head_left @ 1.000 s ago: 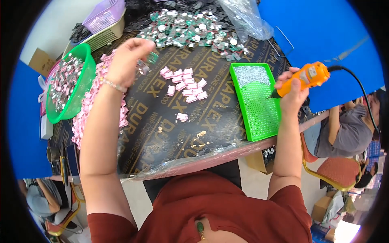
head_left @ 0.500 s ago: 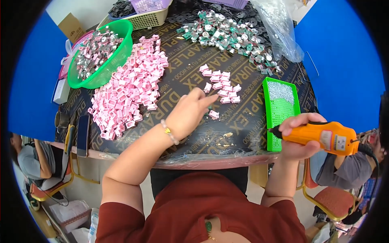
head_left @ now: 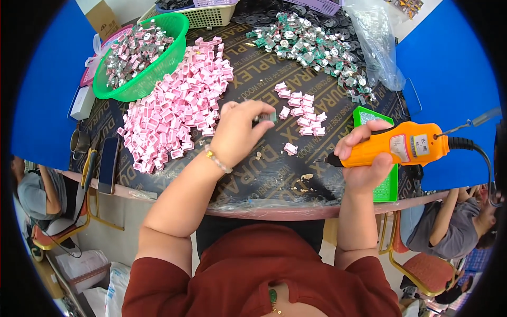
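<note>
1. The bare left hand (head_left: 240,129) is now drawn back leftward from the lone pink plastic block (head_left: 290,149).
2. The bare right hand (head_left: 367,164) now points the orange-and-black handheld electric driver (head_left: 393,145) left of the green rectangular plastic tray (head_left: 389,187), its tip over black tabletop (head_left: 338,108).

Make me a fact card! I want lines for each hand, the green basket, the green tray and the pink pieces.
Left hand: pinching a small greenish part
Right hand: holding an orange electric screwdriver
Green basket: filled with pink and silvery parts
Green tray: partly hidden by right hand and screwdriver
Pink pieces: big heap beside the basket, smaller group nearer the middle
</note>
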A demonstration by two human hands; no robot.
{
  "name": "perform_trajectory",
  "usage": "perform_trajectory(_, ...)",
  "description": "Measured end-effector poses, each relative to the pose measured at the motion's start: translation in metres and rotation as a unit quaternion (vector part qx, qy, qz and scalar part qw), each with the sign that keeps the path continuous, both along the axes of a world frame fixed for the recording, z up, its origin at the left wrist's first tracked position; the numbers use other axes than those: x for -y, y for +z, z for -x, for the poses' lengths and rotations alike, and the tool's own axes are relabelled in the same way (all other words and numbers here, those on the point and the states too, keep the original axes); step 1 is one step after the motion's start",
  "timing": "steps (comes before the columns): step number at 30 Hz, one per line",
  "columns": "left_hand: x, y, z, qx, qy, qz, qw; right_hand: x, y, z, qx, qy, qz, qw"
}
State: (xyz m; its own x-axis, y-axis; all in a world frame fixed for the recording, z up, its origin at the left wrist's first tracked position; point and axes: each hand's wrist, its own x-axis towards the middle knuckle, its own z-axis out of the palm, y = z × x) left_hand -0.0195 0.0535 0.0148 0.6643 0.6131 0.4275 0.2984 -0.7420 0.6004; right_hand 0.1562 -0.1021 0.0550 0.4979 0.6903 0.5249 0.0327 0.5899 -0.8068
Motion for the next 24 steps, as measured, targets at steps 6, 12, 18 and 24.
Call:
perform_trajectory(6,0.031,-0.016,-0.016,-0.027,-0.129,-0.031,0.991,-0.004,-0.010,0.000,-0.007,-0.035,-0.024,0.999)
perform_trajectory(12,0.037,-0.027,-0.024,-0.101,-0.122,-0.042,0.986,-0.004,-0.013,0.002,0.008,-0.053,-0.026,0.998)
perform_trajectory(18,0.043,-0.018,-0.020,-0.039,-0.109,-0.035,0.993,-0.005,-0.019,0.003,0.007,-0.053,-0.030,0.998)
perform_trajectory(24,0.056,-0.017,-0.020,-0.117,-0.154,-0.055,0.980,-0.001,-0.020,-0.002,-0.047,-0.025,-0.052,0.997)
